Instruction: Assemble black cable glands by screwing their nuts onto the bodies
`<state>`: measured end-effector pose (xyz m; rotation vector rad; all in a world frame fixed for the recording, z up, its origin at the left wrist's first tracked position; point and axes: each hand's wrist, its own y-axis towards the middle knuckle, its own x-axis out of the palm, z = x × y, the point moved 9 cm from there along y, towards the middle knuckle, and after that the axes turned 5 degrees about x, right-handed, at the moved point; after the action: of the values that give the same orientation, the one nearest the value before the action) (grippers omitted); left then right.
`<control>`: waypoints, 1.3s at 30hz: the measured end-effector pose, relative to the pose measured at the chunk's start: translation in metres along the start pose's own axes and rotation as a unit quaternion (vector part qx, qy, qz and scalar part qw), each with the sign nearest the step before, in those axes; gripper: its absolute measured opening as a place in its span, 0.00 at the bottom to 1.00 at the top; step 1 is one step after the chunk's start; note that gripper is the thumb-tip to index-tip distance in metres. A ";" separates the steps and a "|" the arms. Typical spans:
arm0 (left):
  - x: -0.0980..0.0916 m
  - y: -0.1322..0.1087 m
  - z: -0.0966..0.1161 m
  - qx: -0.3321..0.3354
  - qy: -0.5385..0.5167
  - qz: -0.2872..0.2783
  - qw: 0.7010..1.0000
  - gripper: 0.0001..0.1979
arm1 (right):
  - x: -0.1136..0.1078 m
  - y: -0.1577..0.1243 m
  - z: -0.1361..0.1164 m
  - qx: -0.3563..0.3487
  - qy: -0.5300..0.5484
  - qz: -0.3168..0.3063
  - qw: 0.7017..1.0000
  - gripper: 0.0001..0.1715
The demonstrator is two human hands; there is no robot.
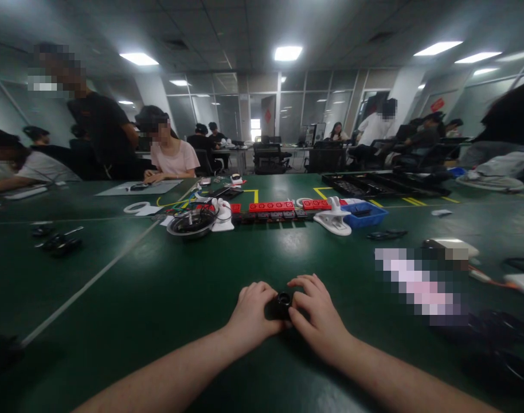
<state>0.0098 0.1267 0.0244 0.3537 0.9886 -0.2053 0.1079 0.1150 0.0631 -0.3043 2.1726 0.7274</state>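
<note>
Just above the green table, in the middle of the head view, is a small black cylindrical part with a round opening facing up. My left hand is closed around its left side, the thumb low and the fingers behind. From the right, my right hand grips the same part between thumb and bent index finger, its other fingers arched above. The fingers hide much of the part's lower body, so its exact kind does not show.
Beyond my hands runs a row of red blocks, between a metal bowl and a white clamp-like stand beside a blue bin. Dark round items lie at right. Several people sit or stand around.
</note>
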 end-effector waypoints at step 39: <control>0.000 -0.002 0.006 0.000 0.034 -0.014 0.999 0.09 | 0.006 -0.001 -0.014 -0.028 -0.008 -0.020 0.999 0.15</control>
<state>0.0142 0.1227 0.0268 0.3486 1.0619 -0.2200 0.0957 0.1061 0.0653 -0.3689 2.1286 0.7664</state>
